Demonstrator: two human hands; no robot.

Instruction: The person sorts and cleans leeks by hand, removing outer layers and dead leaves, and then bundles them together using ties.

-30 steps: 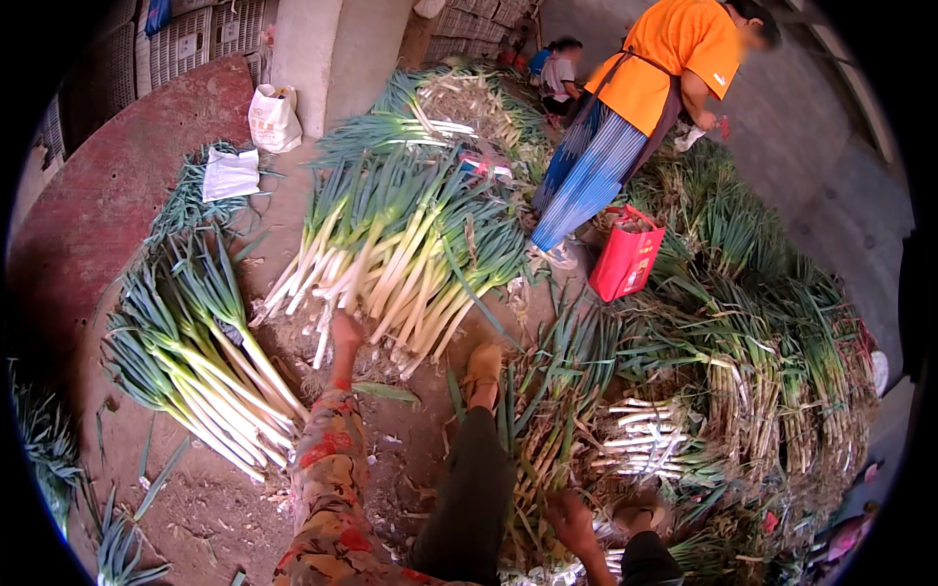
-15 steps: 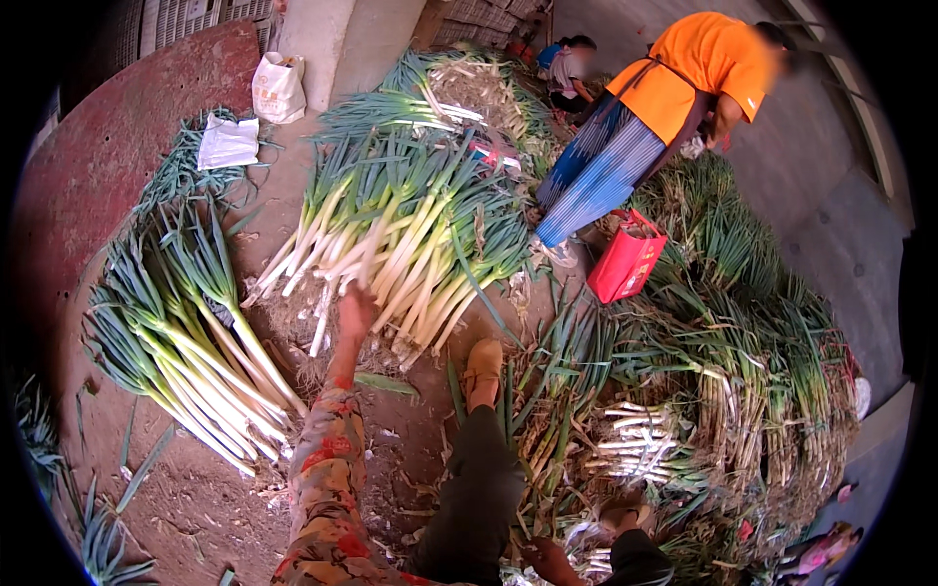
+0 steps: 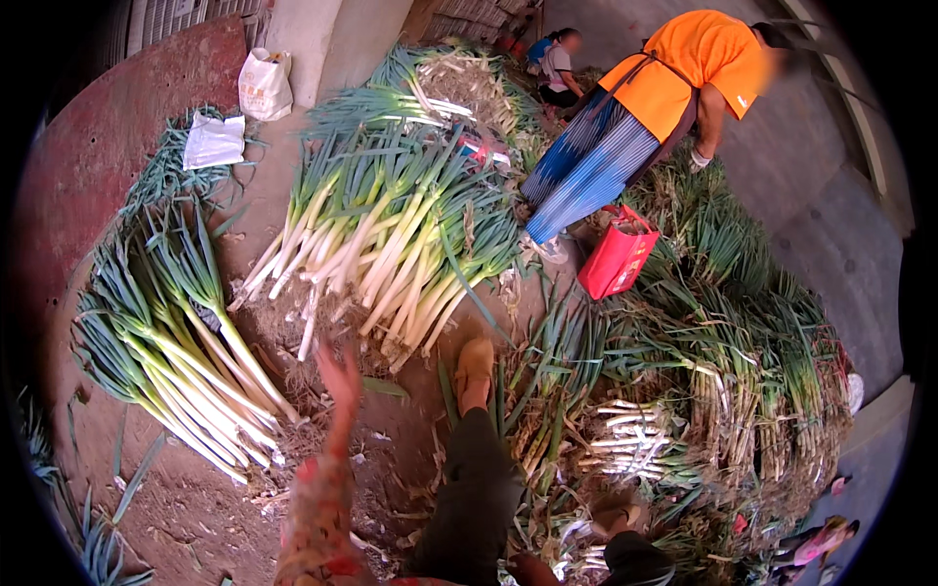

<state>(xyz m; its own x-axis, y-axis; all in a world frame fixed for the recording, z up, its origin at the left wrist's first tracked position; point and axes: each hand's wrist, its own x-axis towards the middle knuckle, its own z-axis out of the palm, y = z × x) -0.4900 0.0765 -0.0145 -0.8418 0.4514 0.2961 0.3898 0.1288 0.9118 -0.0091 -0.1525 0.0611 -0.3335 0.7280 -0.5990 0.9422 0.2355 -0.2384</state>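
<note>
Leeks (image 3: 391, 239), long and straight, with thick white stalks shading through pale yellow-green into blue-green leaves, lie in a broad, loose heap towards eleven o'clock from the middle of my view. Their white ends fan out towards me; a few at the near edge look ragged and brownish. My bare left hand (image 3: 339, 379), blurred, is at eight o'clock, just short of those ends, its fingers stretched out and apparently holding nothing. My right hand (image 3: 531, 568), dark and partly cut off near six o'clock, is too hidden for me to tell whether it grips anything. At nine o'clock lies a second green-and-white leek pile (image 3: 186, 361), its stalks slanting side by side. A boxy red bag (image 3: 618, 259) tilts between two and three o'clock.
</note>
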